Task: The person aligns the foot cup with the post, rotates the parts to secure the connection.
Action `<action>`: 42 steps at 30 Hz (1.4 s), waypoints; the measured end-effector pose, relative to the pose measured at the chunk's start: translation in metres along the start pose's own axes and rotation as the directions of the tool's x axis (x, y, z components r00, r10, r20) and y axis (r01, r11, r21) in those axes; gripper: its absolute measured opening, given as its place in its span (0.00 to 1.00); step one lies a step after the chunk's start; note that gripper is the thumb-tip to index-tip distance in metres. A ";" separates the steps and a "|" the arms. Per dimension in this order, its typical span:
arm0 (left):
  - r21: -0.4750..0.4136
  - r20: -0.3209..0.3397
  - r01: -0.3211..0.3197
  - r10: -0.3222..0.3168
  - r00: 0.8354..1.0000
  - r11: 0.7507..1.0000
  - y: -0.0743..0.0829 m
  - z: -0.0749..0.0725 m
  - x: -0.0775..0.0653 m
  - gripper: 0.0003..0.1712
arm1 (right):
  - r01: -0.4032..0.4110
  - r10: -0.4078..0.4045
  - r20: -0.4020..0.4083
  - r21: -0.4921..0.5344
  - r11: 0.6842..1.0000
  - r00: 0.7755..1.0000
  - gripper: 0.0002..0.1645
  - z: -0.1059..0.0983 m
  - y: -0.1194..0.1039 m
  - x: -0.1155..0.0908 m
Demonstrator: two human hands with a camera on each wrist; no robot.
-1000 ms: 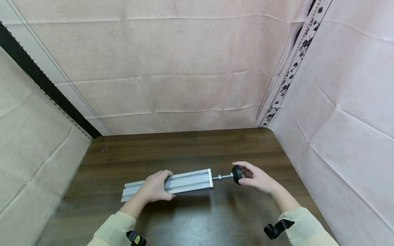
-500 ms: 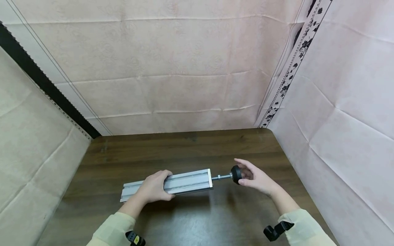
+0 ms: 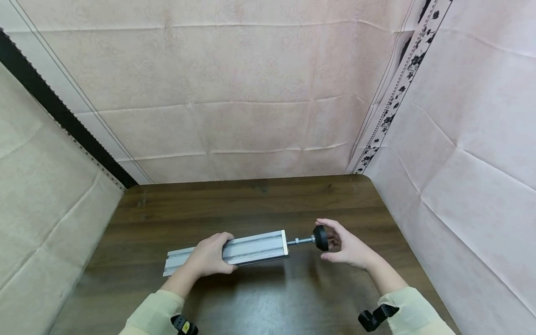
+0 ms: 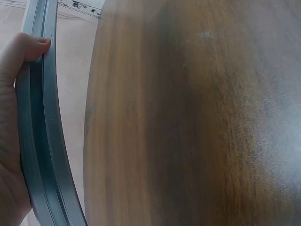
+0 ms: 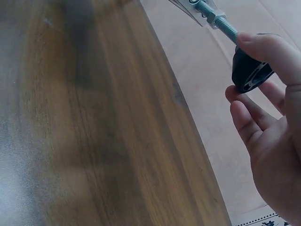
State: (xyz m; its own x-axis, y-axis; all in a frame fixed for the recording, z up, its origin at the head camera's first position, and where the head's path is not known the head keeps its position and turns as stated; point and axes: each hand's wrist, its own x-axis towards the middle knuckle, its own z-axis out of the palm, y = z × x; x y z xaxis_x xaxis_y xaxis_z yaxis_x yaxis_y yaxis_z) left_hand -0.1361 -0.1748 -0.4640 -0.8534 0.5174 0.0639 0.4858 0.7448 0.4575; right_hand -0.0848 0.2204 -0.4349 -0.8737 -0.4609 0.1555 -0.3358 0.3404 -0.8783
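Note:
My left hand point(image 3: 211, 255) grips a silver aluminium profile point(image 3: 255, 246) across its middle, thumb on the near side. In the left wrist view the thumb presses the grooved side of the profile point(image 4: 44, 122). From the plate on its right end sticks out a levelling foot: a threaded rod point(image 5: 225, 28) with a nut and a round black base point(image 3: 321, 237). The fingers and thumb of my right hand point(image 3: 349, 246) curl loosely around that base. In the right wrist view, fingertips touch its edge or lie very near it.
The profile is held above a brown wooden table point(image 3: 251, 204). Pale cloth point(image 3: 251, 93) hangs behind and at both sides, with a black strip point(image 3: 63, 111) at left and a flowered border point(image 3: 398, 97) at right. Black wrist mounts point(image 3: 378, 317) sit on the sleeves.
The right index finger, raised off the black base half a second ago, has come down toward it, and the thumb has dropped lower. The profile and foot have shifted very slightly left.

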 end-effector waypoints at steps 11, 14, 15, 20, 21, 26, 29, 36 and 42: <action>0.007 -0.001 -0.002 0.002 1.000 1.000 0.001 -0.001 0.000 0.38 | -0.113 0.113 0.005 -0.012 0.994 0.994 0.43 -0.001 -0.004 0.000; 0.001 0.001 -0.004 0.004 1.000 1.000 0.001 -0.001 0.000 0.38 | -0.125 0.126 0.009 -0.024 0.992 0.992 0.42 -0.001 -0.004 0.000; -0.001 0.001 -0.004 0.004 1.000 1.000 0.001 -0.001 0.000 0.38 | -0.130 0.131 0.011 -0.027 0.991 0.991 0.42 -0.002 -0.004 0.000; -0.003 0.002 -0.006 0.006 1.000 1.000 0.002 0.000 0.000 0.38 | -0.165 0.166 0.013 -0.040 0.985 0.986 0.40 -0.003 -0.006 0.001; -0.003 0.001 -0.007 0.007 1.000 1.000 0.002 0.000 0.000 0.38 | -0.169 0.170 0.014 -0.037 0.985 0.985 0.40 -0.003 -0.006 0.001; -0.003 -0.002 -0.015 0.015 1.000 1.000 0.003 0.000 0.000 0.37 | -0.177 0.177 0.018 -0.014 0.984 0.984 0.39 -0.003 -0.009 0.002; -0.001 -0.005 -0.014 0.014 1.000 1.000 0.003 0.000 0.000 0.37 | -0.170 0.170 0.012 -0.007 0.986 0.985 0.38 -0.003 -0.009 0.003; 0.002 -0.003 -0.011 0.011 1.000 1.000 0.003 0.000 0.000 0.37 | -0.179 0.179 -0.005 -0.022 0.984 0.984 0.33 -0.003 -0.008 0.004; 0.002 -0.005 -0.012 0.012 1.000 1.000 0.003 0.000 0.001 0.37 | -0.199 0.199 -0.007 0.001 0.980 0.980 0.30 -0.003 -0.007 0.005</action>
State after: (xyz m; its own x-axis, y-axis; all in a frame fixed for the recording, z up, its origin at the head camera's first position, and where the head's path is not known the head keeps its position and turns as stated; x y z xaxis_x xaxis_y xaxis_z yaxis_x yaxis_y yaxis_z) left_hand -0.1349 -0.1720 -0.4623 -0.8485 0.5241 0.0739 0.4964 0.7395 0.4548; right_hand -0.0881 0.2176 -0.4263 -0.9256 -0.3781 -0.0188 -0.1553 0.4246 -0.8920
